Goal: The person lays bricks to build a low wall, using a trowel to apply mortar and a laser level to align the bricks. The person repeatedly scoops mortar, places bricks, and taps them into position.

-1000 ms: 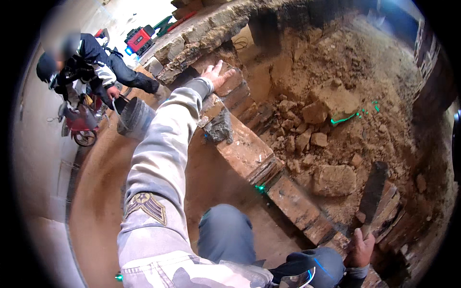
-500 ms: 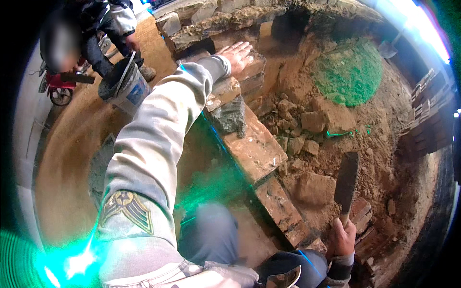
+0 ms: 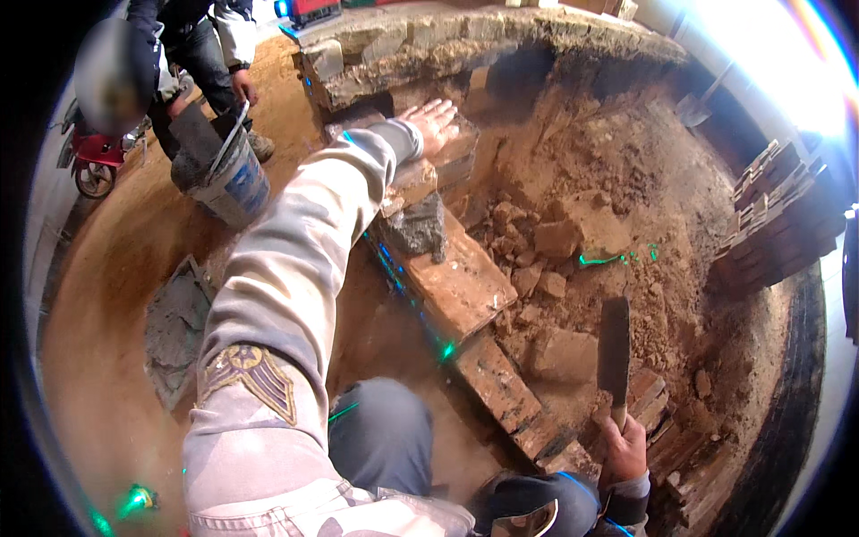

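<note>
1. Brown earth [image 3: 671,197] with rubble [image 3: 555,237] lies all along the right of the wall [image 3: 470,277].
2. Stone ledge [image 3: 420,49], rough-edged, beyond the wall's far end.
3. Wall itself: low, of bricks, running on a slant, stepped higher at its far end.
4. Co-worker [image 3: 210,72], left of the wall's far end, one hand at a bucket's handle.
5. Stack [image 3: 774,215] of brick-like pieces, well right of the wall, past the earth.
6. Grey patch [image 3: 179,327], looking like wet mortar, on the ground left of the wall.
7. Bucket [image 3: 234,188], pale with blue marks, left of the wall's far end, tilted; its inside shows dark grey, but I cannot tell what fills it.
8. Trowel [image 3: 614,349], blade up, right of the wall's near end, over the rubble.
9. Mortar lump [image 3: 418,226], grey, on the wall, just below the higher bricks.
10. Left hand [image 3: 431,123]: open, fingers spread, laid on the wall's higher bricks.
11. Right hand [image 3: 624,447]: closed round the trowel's handle, beside the wall's near end.
12. Green light [image 3: 446,352], a dot on the wall's left edge.
</note>
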Action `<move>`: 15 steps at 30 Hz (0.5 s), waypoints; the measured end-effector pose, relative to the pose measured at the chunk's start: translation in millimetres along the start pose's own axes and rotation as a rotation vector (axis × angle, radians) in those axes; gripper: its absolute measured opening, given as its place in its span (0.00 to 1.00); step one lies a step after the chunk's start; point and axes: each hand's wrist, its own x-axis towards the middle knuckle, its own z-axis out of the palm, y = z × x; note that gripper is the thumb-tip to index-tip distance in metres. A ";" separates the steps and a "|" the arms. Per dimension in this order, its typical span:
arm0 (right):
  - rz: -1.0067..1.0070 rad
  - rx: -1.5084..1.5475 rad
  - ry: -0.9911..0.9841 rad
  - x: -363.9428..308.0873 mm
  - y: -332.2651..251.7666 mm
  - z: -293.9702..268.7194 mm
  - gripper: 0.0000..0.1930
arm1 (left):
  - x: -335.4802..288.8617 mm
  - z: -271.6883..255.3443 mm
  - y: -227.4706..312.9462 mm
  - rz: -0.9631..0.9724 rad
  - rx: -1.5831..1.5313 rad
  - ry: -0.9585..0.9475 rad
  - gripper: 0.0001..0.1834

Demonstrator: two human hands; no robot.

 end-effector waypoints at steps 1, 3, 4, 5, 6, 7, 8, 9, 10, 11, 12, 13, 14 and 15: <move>-0.019 -0.016 0.010 -2.0 -3.8 1.2 0.09 | -0.1 -0.8 1.9 -0.014 0.006 -0.003 0.38; -0.047 -0.050 0.030 -12.3 -13.5 3.0 0.08 | -1.4 -2.6 2.2 -0.005 -0.015 0.005 0.38; -0.057 -0.105 0.023 -9.6 -3.8 -7.0 0.08 | -2.0 -3.2 3.2 -0.006 -0.019 -0.002 0.38; -0.076 -0.091 0.010 -11.2 -3.9 -11.1 0.08 | -1.3 -3.3 2.5 -0.010 -0.020 -0.005 0.38; -0.093 -0.076 -0.004 -12.5 -5.3 -14.8 0.08 | -6.0 -6.9 6.6 -0.027 -0.038 -0.014 0.38; -0.110 -0.062 -0.021 -12.1 -6.4 -18.7 0.08 | -14.2 -11.8 5.6 -0.038 -0.075 -0.012 0.38; -0.076 -0.035 -0.040 -13.5 -6.5 -19.9 0.08 | -29.2 -11.2 5.3 -0.056 -0.099 -0.029 0.38; -0.069 -0.059 -0.052 -13.3 -10.2 -22.5 0.08 | -44.3 -12.6 2.9 -0.079 -0.124 -0.046 0.38; -0.063 -0.084 -0.069 -10.6 -18.0 -26.3 0.08 | -53.4 -9.2 -6.2 -0.089 -0.113 -0.042 0.38; -0.056 -0.105 -0.095 -6.4 -27.0 -24.9 0.08 | -71.3 -4.4 -14.2 -0.095 -0.114 -0.034 0.38; -0.092 -0.141 -0.118 -0.9 -33.6 -25.3 0.08 | -97.3 -12.4 -6.0 -0.094 -0.121 -0.010 0.38; -0.127 -0.183 -0.140 3.6 -41.0 -25.6 0.08 | -127.0 -19.0 2.8 -0.096 -0.133 0.013 0.37; -0.167 -0.223 -0.196 9.8 -49.7 -22.9 0.08 | -161.6 -11.9 -16.3 -0.037 -0.085 0.166 0.36; -0.205 -0.276 -0.215 14.6 -58.3 -25.6 0.08 | -192.8 2.4 -11.1 -0.047 -0.208 0.356 0.33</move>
